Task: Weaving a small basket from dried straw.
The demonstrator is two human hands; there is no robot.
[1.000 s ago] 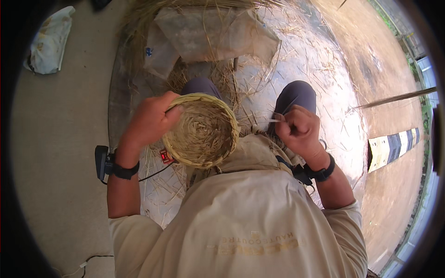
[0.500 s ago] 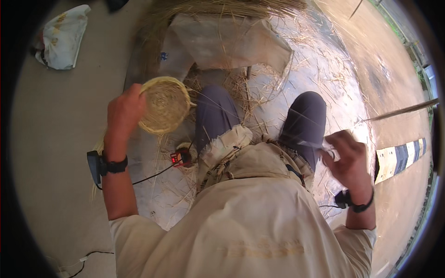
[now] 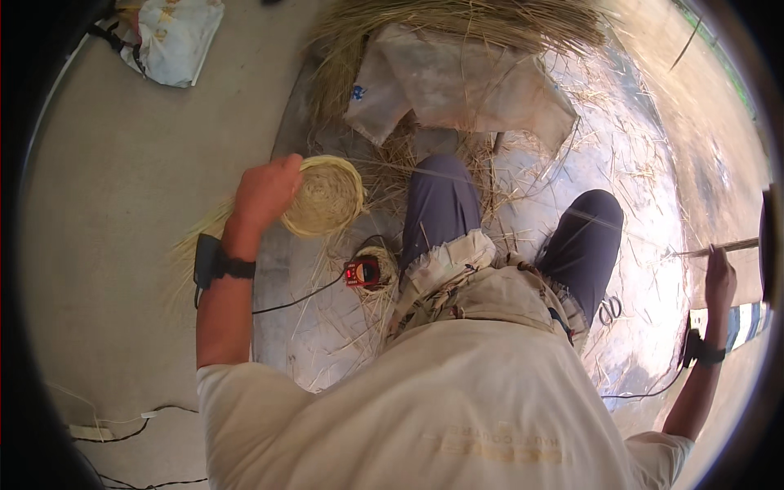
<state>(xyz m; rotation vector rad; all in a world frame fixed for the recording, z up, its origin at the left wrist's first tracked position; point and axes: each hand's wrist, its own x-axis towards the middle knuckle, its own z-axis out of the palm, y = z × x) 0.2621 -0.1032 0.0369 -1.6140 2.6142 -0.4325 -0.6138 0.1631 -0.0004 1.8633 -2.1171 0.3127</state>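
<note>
Shallow round woven basket (image 3: pixel 331 200) held at the left side, its open mouth turned up toward the viewer and showing a coiled, straw-coloured interior. The left hand (image 3: pixel 269 192) is clamped on the left part of the basket's rim, in front of the left forearm, with a black band (image 3: pixel 237 268) worn at the wrist. A thin pale strand (image 3: pixel 445 174) runs from the basket across both knees toward the far right. There the right hand (image 3: pixel 719 278) is held well apart from the basket, its fingers drawn together and clamped on the strand, although the fingertips are too small to show in detail; a dark stick (image 3: pixel 739 245) appears just beside them. Below the basket, near the left knee (image 3: pixel 441 200), a small red device (image 3: pixel 362 273) with a lit display rests against a straw-coloured coil (image 3: pixel 385 265). Loose straw litters the grey mat (image 3: pixel 633 163) under the legs. At the top, a thick bundle of straw (image 3: pixel 474 18) lies along the upper edge of a translucent plastic sheet (image 3: pixel 469 86). Black loops (image 3: pixel 610 310) lie just beside the right knee (image 3: pixel 588 229). A white sack (image 3: pixel 175 41) rests on the floor (image 3: pixel 122 245) at upper left.
</note>
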